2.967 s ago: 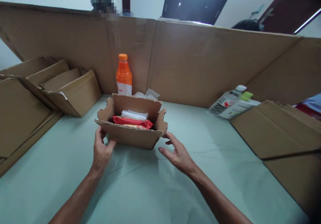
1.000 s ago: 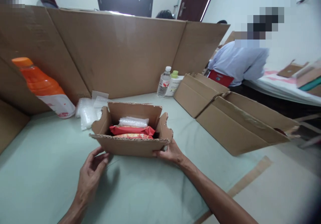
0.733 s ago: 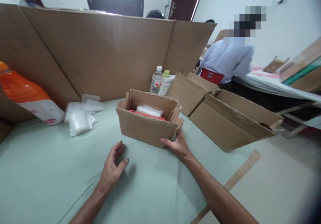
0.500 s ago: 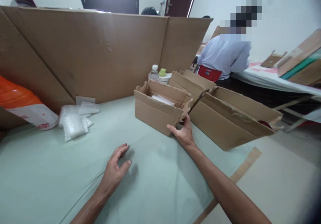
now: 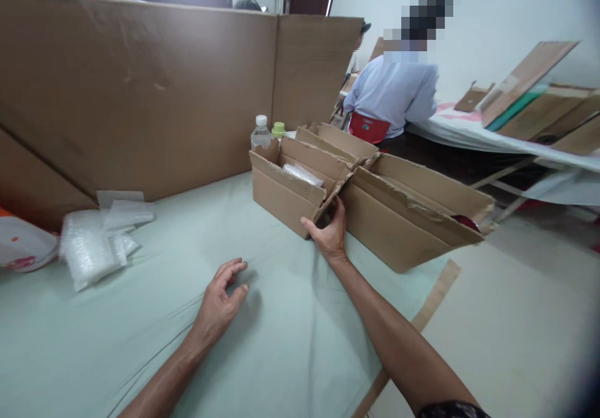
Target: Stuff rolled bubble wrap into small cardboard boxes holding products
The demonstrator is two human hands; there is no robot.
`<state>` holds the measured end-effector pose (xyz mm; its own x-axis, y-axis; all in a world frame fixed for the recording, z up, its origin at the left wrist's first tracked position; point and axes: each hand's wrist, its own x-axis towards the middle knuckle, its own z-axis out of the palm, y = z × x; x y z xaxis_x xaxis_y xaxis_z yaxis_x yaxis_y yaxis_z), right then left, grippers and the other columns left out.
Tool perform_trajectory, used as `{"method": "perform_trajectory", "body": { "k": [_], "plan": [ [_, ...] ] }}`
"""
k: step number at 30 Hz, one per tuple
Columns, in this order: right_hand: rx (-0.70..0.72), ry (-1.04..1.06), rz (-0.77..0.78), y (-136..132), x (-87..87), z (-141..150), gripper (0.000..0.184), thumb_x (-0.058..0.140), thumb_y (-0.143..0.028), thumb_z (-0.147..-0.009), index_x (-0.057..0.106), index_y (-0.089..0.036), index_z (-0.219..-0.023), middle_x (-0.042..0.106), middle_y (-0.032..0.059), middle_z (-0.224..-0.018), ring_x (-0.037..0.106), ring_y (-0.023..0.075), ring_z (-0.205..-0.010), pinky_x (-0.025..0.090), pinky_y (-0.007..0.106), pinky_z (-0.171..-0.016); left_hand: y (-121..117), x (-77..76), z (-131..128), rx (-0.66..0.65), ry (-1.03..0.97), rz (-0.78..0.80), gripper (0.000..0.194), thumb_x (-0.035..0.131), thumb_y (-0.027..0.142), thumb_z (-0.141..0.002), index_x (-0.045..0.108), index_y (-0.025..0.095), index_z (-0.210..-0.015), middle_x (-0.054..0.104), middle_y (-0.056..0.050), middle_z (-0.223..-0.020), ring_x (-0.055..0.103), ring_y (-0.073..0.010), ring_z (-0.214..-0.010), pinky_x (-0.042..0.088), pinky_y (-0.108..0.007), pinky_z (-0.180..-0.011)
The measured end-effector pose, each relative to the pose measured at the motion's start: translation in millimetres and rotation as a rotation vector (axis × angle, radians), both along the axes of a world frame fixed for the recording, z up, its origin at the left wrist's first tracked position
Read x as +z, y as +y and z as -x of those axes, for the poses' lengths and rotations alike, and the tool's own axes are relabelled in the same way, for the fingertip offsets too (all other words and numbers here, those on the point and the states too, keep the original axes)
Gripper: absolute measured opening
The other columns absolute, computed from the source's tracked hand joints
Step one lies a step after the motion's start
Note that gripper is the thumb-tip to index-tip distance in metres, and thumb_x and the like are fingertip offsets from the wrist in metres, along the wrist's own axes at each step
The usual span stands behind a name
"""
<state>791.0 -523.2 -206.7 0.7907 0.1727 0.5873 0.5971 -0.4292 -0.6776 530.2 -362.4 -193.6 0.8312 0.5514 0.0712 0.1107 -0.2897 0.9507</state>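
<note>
Right hand [image 5: 330, 233] pinches the near right corner of the small open carton [image 5: 285, 202], apparently to steady it on the bench [image 5: 262, 305] against the larger carton [image 5: 398, 224]. Left hand [image 5: 220, 299], fingers loosely spread, bears no load.

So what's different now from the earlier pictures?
The small open box has moved rightward and away from the person, beside the larger boxes. The left hand has let go and is off it; the right hand still grips its near right end. The bubble-wrap packets stayed on the table.
</note>
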Motion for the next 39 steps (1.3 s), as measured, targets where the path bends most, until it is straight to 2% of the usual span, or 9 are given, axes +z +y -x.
{"method": "perform_trajectory", "body": {
  "k": [4, 8, 12, 17, 21, 26, 34, 39],
  "plan": [
    [-0.059, -0.022, -0.017, 3, -0.4, 3, 0.103, 0.079, -0.050, -0.067, 0.028, -0.014, -0.149, 0.045, 0.0229, -0.145, 0.046, 0.0360, -0.133, 0.035, 0.056, -0.112, -3, 0.8, -43, -0.061, -0.068, 0.017, 0.039, 0.062, 0.026, -0.076, 0.069, 0.020, -0.114, 0.063, -0.012, -0.128, 0.060, -0.0295, -0.119, 0.048, -0.045, -0.097],
    [-0.087, -0.024, 0.009, 6, -1.8, 4, 0.104, 0.078, -0.051, -0.069, 0.025, -0.014, -0.151, 0.042, 0.0235, -0.148, 0.043, 0.0373, -0.136, 0.034, 0.057, -0.112, -7, -3.8, -93, -0.136, -0.130, 0.044, 0.056, 0.066, 0.023, -0.075, 0.059, 0.021, -0.131, 0.055, -0.015, -0.138, 0.056, -0.0322, -0.124, 0.048, -0.047, -0.099],
    [-0.109, -0.044, 0.034, 6, -3.3, 4, 0.105, 0.077, -0.054, -0.070, 0.024, -0.014, -0.151, 0.044, 0.0236, -0.146, 0.043, 0.0376, -0.136, 0.035, 0.057, -0.112, -8, -7.6, -141, -0.208, -0.195, 0.074, 0.075, 0.073, 0.033, -0.076, 0.045, 0.023, -0.145, 0.043, -0.016, -0.149, 0.048, -0.0355, -0.132, 0.045, -0.050, -0.103],
    [-0.132, -0.002, 0.041, 4, -5.7, 1, 0.104, 0.077, -0.053, -0.070, 0.026, -0.012, -0.151, 0.043, 0.0256, -0.147, 0.042, 0.0389, -0.136, 0.035, 0.058, -0.111, -10, -11.1, -185, -0.251, -0.265, 0.105, 0.083, 0.076, 0.044, -0.076, 0.041, 0.023, -0.148, 0.036, -0.017, -0.153, 0.042, -0.0371, -0.138, 0.040, -0.050, -0.108],
    [-0.118, 0.033, 0.046, 1, -6.5, -2, 0.103, 0.077, -0.050, -0.069, 0.027, -0.013, -0.151, 0.042, 0.0250, -0.148, 0.040, 0.0382, -0.138, 0.036, 0.057, -0.111, -17, -22.0, -191, -0.248, -0.291, 0.122, 0.085, 0.076, 0.046, -0.077, 0.038, 0.022, -0.149, 0.032, -0.018, -0.154, 0.040, -0.0365, -0.139, 0.040, -0.049, -0.108],
    [-0.079, 0.057, 0.058, 0, -5.1, -2, 0.104, 0.077, -0.050, -0.070, 0.025, -0.014, -0.153, 0.041, 0.0240, -0.150, 0.038, 0.0381, -0.140, 0.035, 0.058, -0.111, -23, -35.9, -182, -0.226, -0.288, 0.145, 0.079, 0.073, 0.044, -0.079, 0.039, 0.022, -0.147, 0.038, -0.017, -0.149, 0.045, -0.0343, -0.135, 0.039, -0.050, -0.110],
    [-0.043, 0.033, 0.080, 1, -11.7, 0, 0.097, 0.074, -0.051, -0.076, 0.028, -0.012, -0.151, 0.041, 0.0246, -0.150, 0.038, 0.0368, -0.140, 0.037, 0.057, -0.111, -14, -39.7, -188, -0.221, -0.265, 0.192, 0.088, 0.078, 0.044, -0.072, 0.040, 0.018, -0.147, 0.036, -0.019, -0.151, 0.045, -0.0370, -0.135, 0.039, -0.051, -0.111],
    [-0.034, 0.019, 0.085, 3, -18.2, -1, 0.094, 0.073, -0.050, -0.077, 0.029, -0.013, -0.151, 0.041, 0.0237, -0.149, 0.039, 0.0361, -0.140, 0.039, 0.056, -0.110, -9, -42.6, -190, -0.216, -0.239, 0.228, 0.086, 0.079, 0.041, -0.072, 0.041, 0.019, -0.146, 0.043, -0.017, -0.149, 0.045, -0.0357, -0.137, 0.040, -0.050, -0.111]
  ]
}}
